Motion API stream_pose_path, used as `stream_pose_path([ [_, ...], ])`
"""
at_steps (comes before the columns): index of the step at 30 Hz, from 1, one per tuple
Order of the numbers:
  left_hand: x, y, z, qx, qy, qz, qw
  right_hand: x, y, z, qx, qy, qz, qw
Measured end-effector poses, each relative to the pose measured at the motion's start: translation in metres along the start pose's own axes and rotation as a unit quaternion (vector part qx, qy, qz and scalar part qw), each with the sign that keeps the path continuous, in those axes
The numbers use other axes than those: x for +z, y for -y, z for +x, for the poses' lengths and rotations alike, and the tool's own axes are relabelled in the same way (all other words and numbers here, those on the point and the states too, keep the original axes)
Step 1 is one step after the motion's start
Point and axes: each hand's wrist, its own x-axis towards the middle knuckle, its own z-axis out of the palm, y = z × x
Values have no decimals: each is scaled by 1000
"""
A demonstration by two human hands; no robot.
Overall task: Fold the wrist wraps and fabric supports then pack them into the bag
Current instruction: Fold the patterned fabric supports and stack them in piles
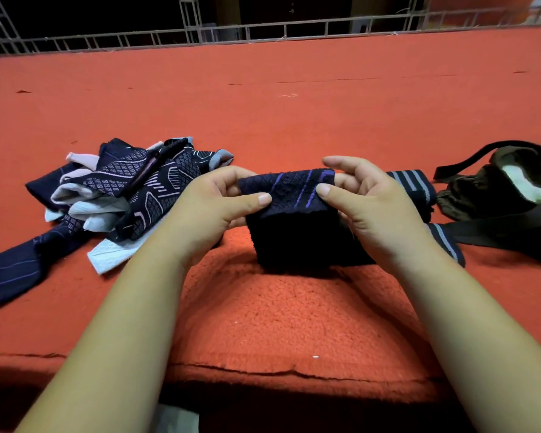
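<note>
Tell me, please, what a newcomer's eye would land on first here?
The left hand and right hand pinch a dark wrap at centre, over the red carpet. A pile of wraps lies left; an olive bag sits right.

You'll find no readable text, label, brand or number anywhere before you; the fabric pile (132, 189) and the folded wrap (291, 189) carry only woven patterns
</note>
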Motion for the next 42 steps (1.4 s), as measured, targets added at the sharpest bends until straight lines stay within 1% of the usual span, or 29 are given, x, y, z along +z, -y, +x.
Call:
stream_pose_path([
  [1, 1, 0, 0, 4, -4, -9, 1000, 0, 1, -1, 17, 8, -9, 1000],
  [4, 2, -1, 2, 14, -18, -47, 999, -3, 4, -5, 52, 61, -103, 991],
  [5, 3, -1, 2, 14, -20, -62, 998, -4, 4, -6, 61, 72, -113, 989],
  [8, 6, -2, 2, 10, -27, -102, 994, -4, 2, -6, 78, 72, -112, 988],
  [10, 8, -2, 1, 1, -18, -120, 993, -2, -2, -2, 63, 52, -122, 989],
  [12, 6, -2, 0, -16, 1, -104, 994, 0, -4, -1, 41, 37, -132, 990],
  [16, -3, 1, -1, -54, 59, -25, 996, -3, -9, 0, 22, 3, -147, 989],
  [17, -5, 2, -1, -55, 61, -10, 997, -4, -9, 1, 22, -4, -150, 988],
  [21, -5, 2, 1, -43, 22, 16, 999, -2, -1, -3, 27, 7, -165, 986],
  [24, -6, 0, 1, -39, 20, -18, 999, -1, 4, -6, 17, -12, -174, 985],
  [26, -5, 1, 1, -37, 13, -54, 998, -1, 4, -6, 26, -14, -137, 990],
  [30, -8, 0, 2, -30, 21, -117, 992, -2, 3, -1, 89, 18, 6, 996],
  [33, -6, -4, 3, -41, 20, -170, 984, -6, 4, 4, 144, 21, 140, 979],
  [35, -3, -7, 1, -49, 8, -193, 980, -8, 8, 4, 173, 31, 204, 963],
  [37, -1, -6, 1, -57, 5, -218, 974, -7, 13, 1, 194, 44, 201, 959],
  [39, 1, -5, 1, -74, 0, -247, 966, -5, 15, -3, 201, 47, 166, 964],
  [42, 7, -2, 1, -88, 24, -224, 970, -1, 12, -3, 177, 29, 124, 976],
])
